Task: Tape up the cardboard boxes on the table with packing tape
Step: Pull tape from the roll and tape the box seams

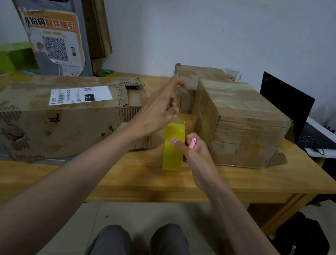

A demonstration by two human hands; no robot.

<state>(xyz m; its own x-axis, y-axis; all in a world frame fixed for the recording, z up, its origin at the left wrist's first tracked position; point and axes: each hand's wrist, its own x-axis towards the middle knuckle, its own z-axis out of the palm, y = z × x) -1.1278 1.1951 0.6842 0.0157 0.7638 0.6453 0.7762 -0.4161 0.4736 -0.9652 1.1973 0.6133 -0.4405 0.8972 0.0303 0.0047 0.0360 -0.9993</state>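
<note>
The right hand [196, 151] holds a thick yellow roll of packing tape [174, 146], standing on edge on the light wooden table [240, 182]; its thumb lies across the roll's outer face and its fingers curl behind, where a small pink object [192, 142], perhaps a cutter, is tucked. The left hand [158, 109] is raised just above the roll with the index finger stretched out and the thumb and other fingers drawn together near the clear strip that lifts off the top of the roll; whether they actually pinch the free end I cannot tell.

The roll looks stiff and fairly heavy for its size, so it is best gripped around the rim or through the core, as the right hand does. The free strip is thin, limp and sticky; it should be taken by its very end and kept taut, or it may fold onto itself.

To the left lies a long, torn brown cardboard box with a white shipping label [60, 114]. To the right sits a squarer brown cardboard box already wrapped in glossy tape [240, 122], with a smaller worn cardboard box [197, 76] behind it. The cardboard seems soft and frayed, so pressing tape down calls for a gentle, flat palm.
</note>
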